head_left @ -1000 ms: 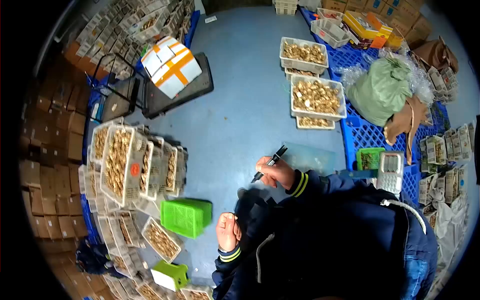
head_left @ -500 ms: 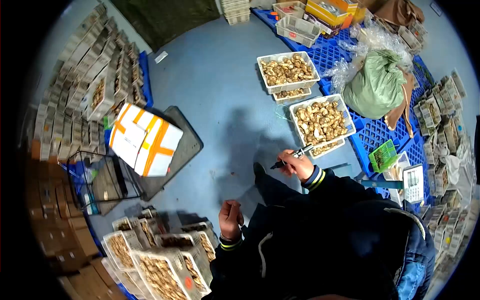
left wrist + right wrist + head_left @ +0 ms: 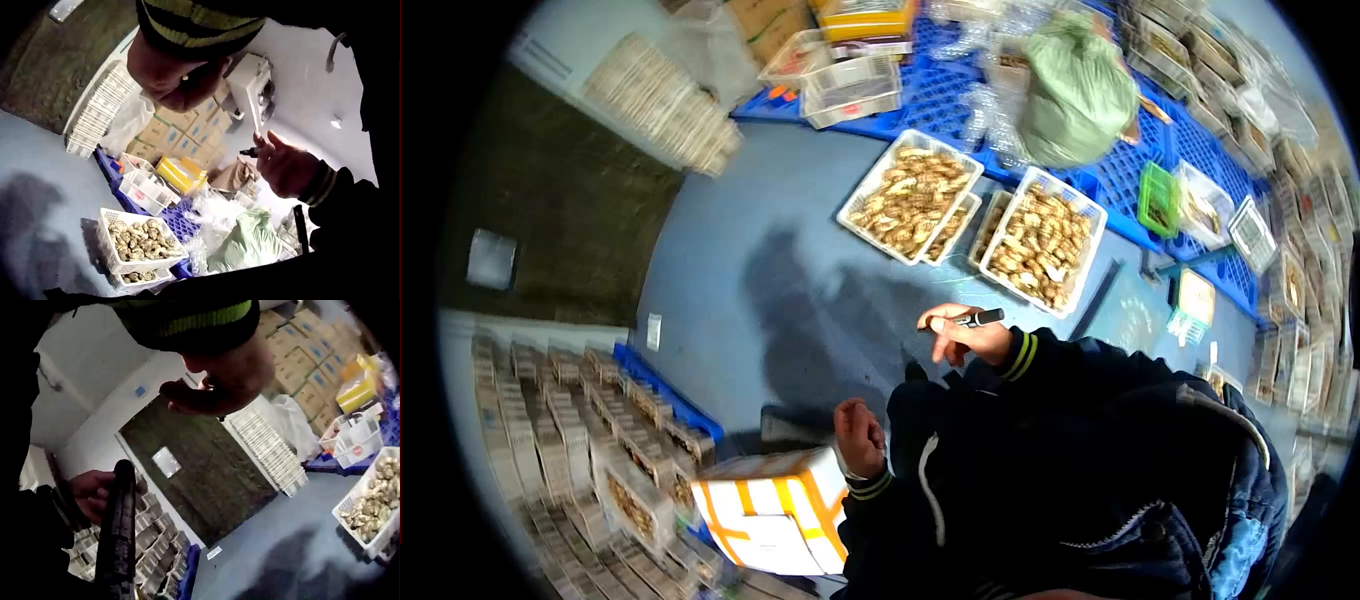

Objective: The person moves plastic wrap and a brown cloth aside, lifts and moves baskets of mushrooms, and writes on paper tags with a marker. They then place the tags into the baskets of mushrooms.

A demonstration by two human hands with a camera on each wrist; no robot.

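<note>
In the head view my right hand [image 3: 970, 335] holds a black marker pen [image 3: 982, 318] between thumb and fingers, above the floor. My left hand [image 3: 860, 438] hangs lower, its fingers loosely curled around nothing visible. Two white plastic baskets lie ahead of the right hand: a farther basket [image 3: 880, 245] and a nearer basket [image 3: 1092, 262], both filled with brown and white mushrooms [image 3: 915, 195]. Each sits on another basket. The left wrist view shows the marker's dark end [image 3: 250, 152] poking out from the right hand [image 3: 284, 165].
Blue pallets [image 3: 940, 100] carry a green sack [image 3: 1078, 95], bubble wrap and a yellow box [image 3: 865, 18]. A green basket [image 3: 1157, 198] and a digital scale display [image 3: 1252, 235] stand to the right. At lower left is a white box [image 3: 770, 510] with orange tape, near stacked baskets [image 3: 635, 490].
The view has swung to the right and closer to the mushroom baskets; the taped box has shifted to the lower left. The right hand still holds the marker pen.
</note>
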